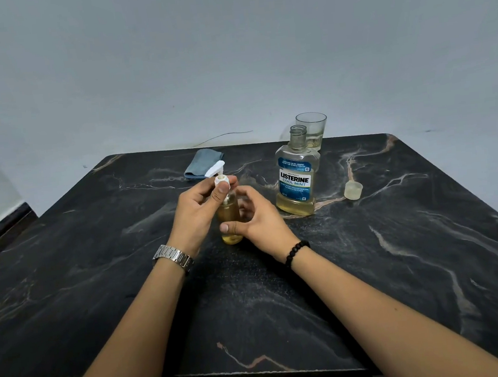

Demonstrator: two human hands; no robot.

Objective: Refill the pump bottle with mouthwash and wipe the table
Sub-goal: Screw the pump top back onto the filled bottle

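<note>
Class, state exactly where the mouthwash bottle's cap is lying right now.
In the head view the cap lies on its side on the table, to the right of the open mouthwash bottle and apart from it, untouched by either hand.

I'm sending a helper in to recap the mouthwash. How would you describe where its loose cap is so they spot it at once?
On the dark marble table, find the open Listerine bottle right of the person's hands. The cap lies just to that bottle's right, on its side. It is small, pale and translucent, unlike the taller clear glass behind the bottle.
</note>
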